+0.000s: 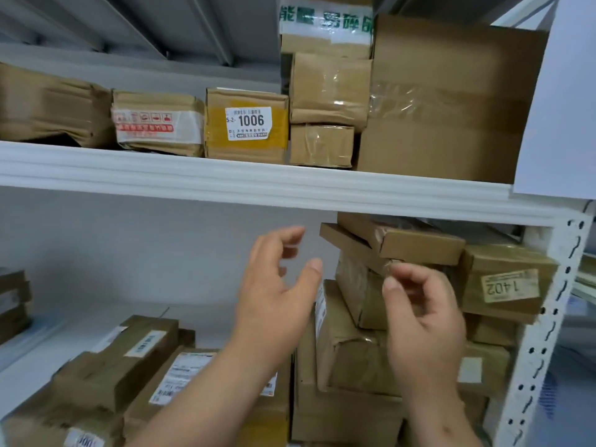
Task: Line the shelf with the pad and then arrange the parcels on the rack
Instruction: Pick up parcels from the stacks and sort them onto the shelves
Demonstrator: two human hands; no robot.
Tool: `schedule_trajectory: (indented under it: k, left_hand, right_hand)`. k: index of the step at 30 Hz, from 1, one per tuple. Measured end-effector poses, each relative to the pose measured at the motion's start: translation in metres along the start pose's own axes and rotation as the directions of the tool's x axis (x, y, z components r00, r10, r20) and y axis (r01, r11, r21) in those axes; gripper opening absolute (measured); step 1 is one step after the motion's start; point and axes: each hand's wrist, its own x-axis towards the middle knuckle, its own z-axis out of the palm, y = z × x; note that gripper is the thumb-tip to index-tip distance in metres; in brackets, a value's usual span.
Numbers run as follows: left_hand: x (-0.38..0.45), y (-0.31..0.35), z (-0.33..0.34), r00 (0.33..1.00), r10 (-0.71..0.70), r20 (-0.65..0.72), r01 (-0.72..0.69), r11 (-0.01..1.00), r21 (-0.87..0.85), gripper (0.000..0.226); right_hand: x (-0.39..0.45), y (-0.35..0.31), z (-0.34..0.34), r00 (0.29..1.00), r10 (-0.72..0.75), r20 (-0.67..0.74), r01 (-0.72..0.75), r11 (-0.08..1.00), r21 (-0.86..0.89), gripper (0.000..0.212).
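Brown cardboard parcels fill a white metal rack (258, 185). On the lower shelf a stack at the right holds a flat box (400, 237) on top and a parcel labelled 1402 (506, 282). My left hand (277, 291) hovers in front of the lower shelf with fingers spread and nothing in it. My right hand (422, 321) is just left of the stack, fingers curled but apart, holding nothing. Parcels (129, 362) lie flat at the lower left. The upper shelf holds a row including a box labelled 1006 (246, 124). No pad can be made out.
A large box (451, 101) and smaller stacked boxes (329, 88) crowd the upper shelf's right end. The perforated white upright (548, 317) bounds the rack at the right. The back wall shows behind the lower shelf's middle. More parcels sit at the far left edge (13, 301).
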Motion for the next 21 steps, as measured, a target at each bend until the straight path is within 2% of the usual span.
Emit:
schedule_trajectory:
  k: [2, 3, 6, 10, 12, 15, 17, 21]
  left_hand:
    - [-0.005, -0.010, 0.017, 0.973, -0.192, 0.125, 0.195, 0.981, -0.014, 0.038]
    - [-0.006, -0.014, 0.025, 0.955, -0.241, 0.172, 0.245, 0.969, -0.007, 0.041]
    - [-0.001, -0.018, 0.047, 0.895, -0.355, 0.270, 0.392, 0.915, -0.096, 0.056]
    - [0.029, -0.014, 0.073, 0.750, -0.586, 0.307, 0.661, 0.670, -0.338, 0.070]
    - [0.048, -0.011, 0.079, 0.687, -0.656, 0.312, 0.722, 0.571, -0.391, 0.070]
    - [0.072, -0.007, 0.084, 0.649, -0.677, 0.347, 0.753, 0.503, -0.426, 0.051]
    - [0.079, -0.006, 0.086, 0.646, -0.667, 0.371, 0.757, 0.498, -0.423, 0.038]
    - [0.080, -0.005, 0.091, 0.639, -0.661, 0.392, 0.765, 0.498, -0.408, 0.036]
  right_hand:
    - [-0.003, 0.013, -0.005, 0.996, 0.079, -0.040, -0.082, 0.994, -0.074, 0.024]
    - [-0.002, 0.017, -0.009, 0.993, 0.099, -0.063, -0.105, 0.989, -0.104, 0.027]
    - [0.009, 0.022, -0.020, 0.995, 0.031, -0.095, -0.053, 0.969, -0.243, 0.038]
    - [0.028, 0.022, -0.025, 0.994, -0.109, 0.024, 0.104, 0.832, -0.544, 0.064]
    - [0.034, 0.021, -0.023, 0.982, -0.138, 0.132, 0.190, 0.756, -0.626, 0.079]
    - [0.044, 0.024, -0.021, 0.950, -0.148, 0.276, 0.302, 0.662, -0.686, 0.100]
    - [0.051, 0.026, -0.022, 0.942, -0.184, 0.282, 0.333, 0.625, -0.706, 0.105]
    - [0.057, 0.028, -0.020, 0.939, -0.249, 0.235, 0.341, 0.602, -0.722, 0.099]
